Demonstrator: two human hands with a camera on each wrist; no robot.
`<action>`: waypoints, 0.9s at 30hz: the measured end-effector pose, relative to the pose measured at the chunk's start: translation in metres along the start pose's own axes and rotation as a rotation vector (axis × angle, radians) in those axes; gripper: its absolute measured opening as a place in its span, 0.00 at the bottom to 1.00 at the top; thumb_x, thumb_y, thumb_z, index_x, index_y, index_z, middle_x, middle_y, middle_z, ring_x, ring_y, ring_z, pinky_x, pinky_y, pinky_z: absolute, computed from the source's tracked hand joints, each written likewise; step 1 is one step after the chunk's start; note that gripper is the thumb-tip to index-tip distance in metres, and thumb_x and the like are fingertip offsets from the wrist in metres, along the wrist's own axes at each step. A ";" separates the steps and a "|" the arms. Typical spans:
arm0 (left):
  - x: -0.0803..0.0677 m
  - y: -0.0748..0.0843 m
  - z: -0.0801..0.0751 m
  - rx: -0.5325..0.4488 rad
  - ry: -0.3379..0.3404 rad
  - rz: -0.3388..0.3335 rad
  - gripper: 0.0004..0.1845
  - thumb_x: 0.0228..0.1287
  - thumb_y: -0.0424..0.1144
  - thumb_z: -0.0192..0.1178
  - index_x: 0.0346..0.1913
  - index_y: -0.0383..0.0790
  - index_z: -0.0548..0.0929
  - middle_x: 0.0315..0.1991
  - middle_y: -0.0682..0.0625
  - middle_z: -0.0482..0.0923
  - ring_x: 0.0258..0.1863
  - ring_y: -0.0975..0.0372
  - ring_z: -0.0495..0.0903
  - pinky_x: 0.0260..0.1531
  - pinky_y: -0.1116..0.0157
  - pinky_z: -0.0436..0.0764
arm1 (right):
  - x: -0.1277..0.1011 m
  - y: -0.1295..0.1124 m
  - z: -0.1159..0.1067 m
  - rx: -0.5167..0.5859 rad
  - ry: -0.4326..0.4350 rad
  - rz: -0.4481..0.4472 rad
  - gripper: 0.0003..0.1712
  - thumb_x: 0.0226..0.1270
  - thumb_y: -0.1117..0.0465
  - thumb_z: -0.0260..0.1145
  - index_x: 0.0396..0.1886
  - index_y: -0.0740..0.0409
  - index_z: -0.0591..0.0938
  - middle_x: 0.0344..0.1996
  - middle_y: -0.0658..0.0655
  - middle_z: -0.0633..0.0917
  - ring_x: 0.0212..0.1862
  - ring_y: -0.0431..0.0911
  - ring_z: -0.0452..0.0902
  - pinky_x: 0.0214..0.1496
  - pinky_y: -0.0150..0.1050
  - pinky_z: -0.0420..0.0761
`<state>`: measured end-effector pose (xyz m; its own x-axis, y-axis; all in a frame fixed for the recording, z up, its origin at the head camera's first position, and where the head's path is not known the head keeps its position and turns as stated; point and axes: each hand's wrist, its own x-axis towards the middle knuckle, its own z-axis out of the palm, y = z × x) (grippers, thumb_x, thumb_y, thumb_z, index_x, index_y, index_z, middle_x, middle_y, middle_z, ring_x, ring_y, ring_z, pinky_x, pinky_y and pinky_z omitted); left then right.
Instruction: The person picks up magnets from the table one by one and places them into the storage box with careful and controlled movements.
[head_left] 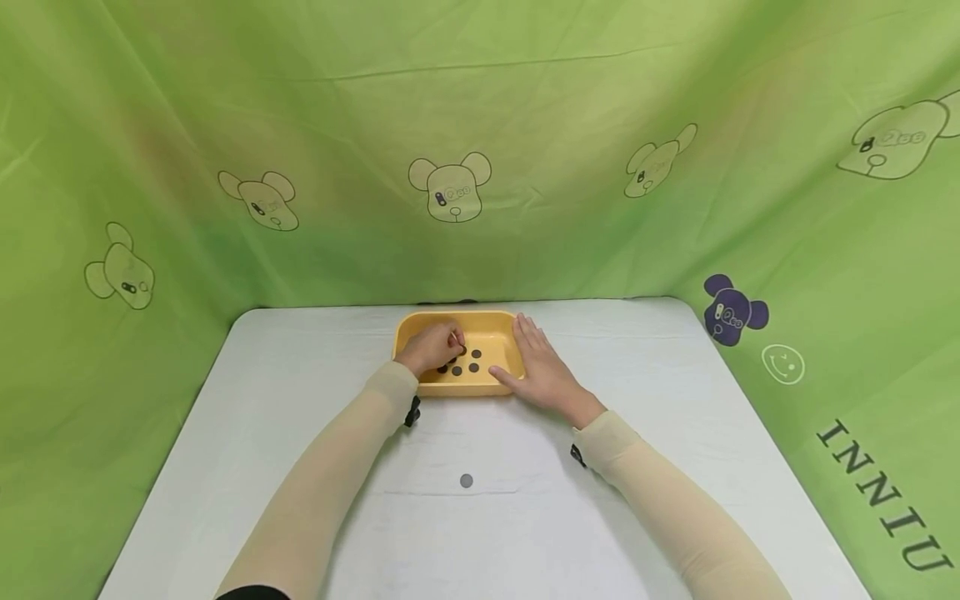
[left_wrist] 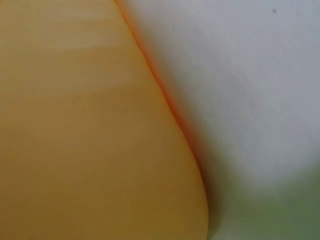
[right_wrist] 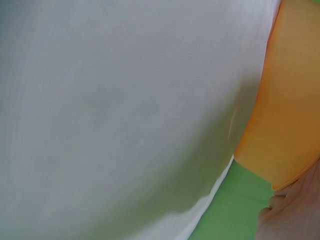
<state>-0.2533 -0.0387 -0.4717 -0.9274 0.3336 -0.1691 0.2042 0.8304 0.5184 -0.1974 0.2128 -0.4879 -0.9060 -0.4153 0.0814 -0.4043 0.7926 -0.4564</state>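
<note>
A small dark disc (head_left: 459, 348) is pinched by the curled fingers of the left hand (head_left: 431, 347) inside the yellow tray (head_left: 495, 334) — thin, light, probably slick, best taken by its edge. The right hand (head_left: 542, 367) lies flat, fingers straight, against the tray's rim.

The tray (head_left: 459, 321) stands on the table (head_left: 637, 467) at frame centre, with coins (head_left: 475, 361) inside it. One coin (head_left: 467, 481) lies on the table below the tray.
</note>
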 end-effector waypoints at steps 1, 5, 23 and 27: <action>0.000 0.000 0.000 0.007 0.002 0.001 0.03 0.78 0.41 0.66 0.47 0.48 0.83 0.41 0.53 0.84 0.37 0.62 0.80 0.40 0.61 0.78 | 0.000 0.000 0.000 -0.001 -0.001 0.001 0.63 0.78 0.30 0.58 0.87 0.69 0.43 0.87 0.65 0.41 0.88 0.58 0.34 0.88 0.53 0.40; 0.000 0.002 0.001 0.029 0.006 0.003 0.03 0.78 0.41 0.66 0.47 0.48 0.82 0.39 0.54 0.83 0.34 0.63 0.79 0.38 0.61 0.76 | 0.000 0.000 0.000 0.003 0.005 -0.001 0.63 0.78 0.31 0.60 0.87 0.69 0.43 0.87 0.65 0.42 0.88 0.58 0.34 0.88 0.53 0.40; -0.001 0.004 0.003 0.112 0.042 0.029 0.05 0.76 0.40 0.69 0.45 0.47 0.82 0.33 0.57 0.79 0.32 0.65 0.76 0.34 0.64 0.73 | 0.000 0.001 0.001 -0.005 -0.017 0.015 0.62 0.79 0.28 0.56 0.87 0.68 0.41 0.88 0.65 0.40 0.88 0.55 0.31 0.88 0.50 0.39; -0.002 0.004 0.004 0.110 0.053 0.042 0.04 0.76 0.41 0.67 0.46 0.47 0.83 0.33 0.56 0.79 0.31 0.65 0.77 0.34 0.64 0.73 | 0.000 0.001 0.001 -0.009 -0.022 0.017 0.62 0.79 0.28 0.55 0.87 0.67 0.41 0.88 0.64 0.40 0.88 0.56 0.31 0.88 0.50 0.39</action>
<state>-0.2496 -0.0339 -0.4723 -0.9319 0.3478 -0.1026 0.2741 0.8609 0.4286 -0.1983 0.2134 -0.4889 -0.9098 -0.4115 0.0536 -0.3900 0.8038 -0.4492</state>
